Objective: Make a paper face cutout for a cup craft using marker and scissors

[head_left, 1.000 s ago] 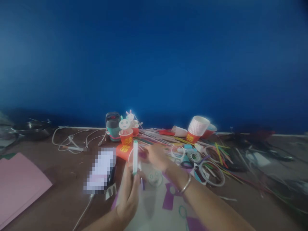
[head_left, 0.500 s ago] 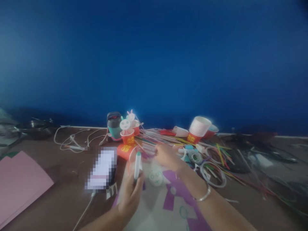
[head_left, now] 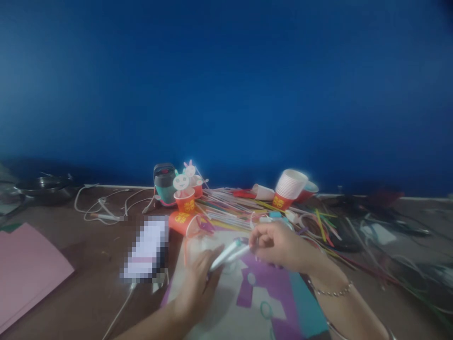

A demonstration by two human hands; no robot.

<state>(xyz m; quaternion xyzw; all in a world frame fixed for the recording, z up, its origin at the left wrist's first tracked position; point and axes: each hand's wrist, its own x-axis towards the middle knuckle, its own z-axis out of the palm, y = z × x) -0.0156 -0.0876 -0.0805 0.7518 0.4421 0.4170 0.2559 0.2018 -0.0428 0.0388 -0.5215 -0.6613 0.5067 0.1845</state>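
Note:
My left hand [head_left: 198, 285] is closed around a white marker [head_left: 222, 257] with a green end, tilted up to the right. My right hand [head_left: 272, 243] is closed in a pinch close by. Between its fingertips is the end of a slim white pen-like stick [head_left: 239, 254], blurred, lying alongside the marker. Under both hands lies a white paper sheet [head_left: 215, 316] over purple paper [head_left: 283, 278] and a teal sheet [head_left: 307, 307]. Green circles are drawn on small paper pieces [head_left: 266, 310]. An orange-red paper cup [head_left: 182, 223] lies on its side beyond my left hand.
A phone [head_left: 146, 248] with a cable lies left, beside pink paper [head_left: 28, 278]. Behind stand rabbit-face cutouts [head_left: 181, 182] in a red cup [head_left: 185, 202], a dark-and-teal container [head_left: 164, 184] and stacked white cups [head_left: 293, 184]. Coloured sticks [head_left: 226, 200] spread across the back.
My right hand has drawn back from the sticks toward my left hand, with a white pen-like stick at its fingers. The marker in my left hand has tipped from upright to slanting right.

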